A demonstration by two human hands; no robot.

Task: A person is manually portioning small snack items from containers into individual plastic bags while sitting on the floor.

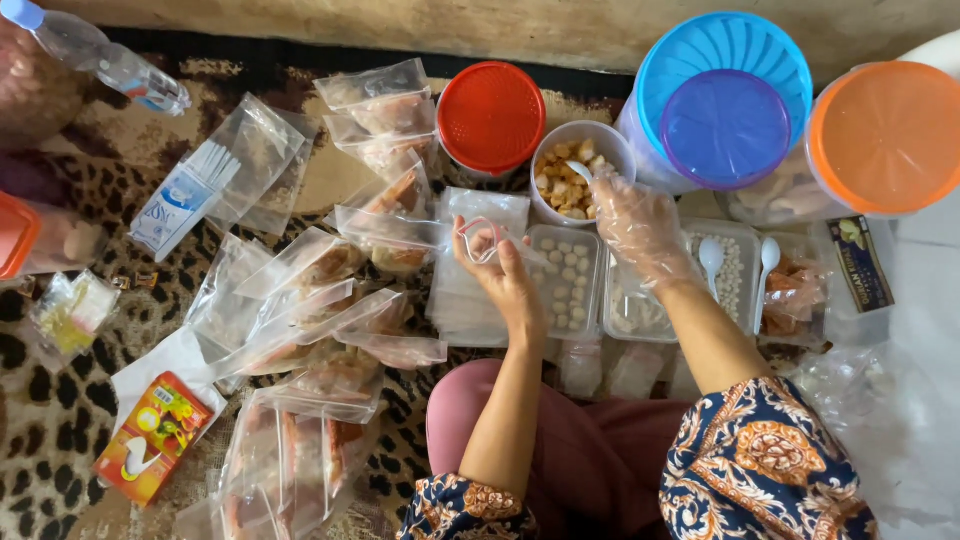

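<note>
- Two hands busy above clear trays (563, 275).
- Left hand (505, 275) pinching small clear bag (483, 240), mouth opening rightward, long axis across.
- Gloved right hand (637, 228) grasping white spoon (580, 171), bowl end pointing left into white cup (580, 170) of pale snack pieces.

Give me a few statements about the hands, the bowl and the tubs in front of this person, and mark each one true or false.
1. The right hand wears a clear plastic glove. True.
2. The left hand holds a water bottle. False: it holds a small clear plastic bag; the water bottle lies far off on the rug.
3. The white bowl holds pale brown chunks. True.
4. The jar beside the bowl has a green lid. False: the lid of the jar is red.
5. White spoons lie in the clear trays by the right arm. True.
6. The right hand rests on the person's lap. False: it reaches to the spoon at the bowl.
</note>
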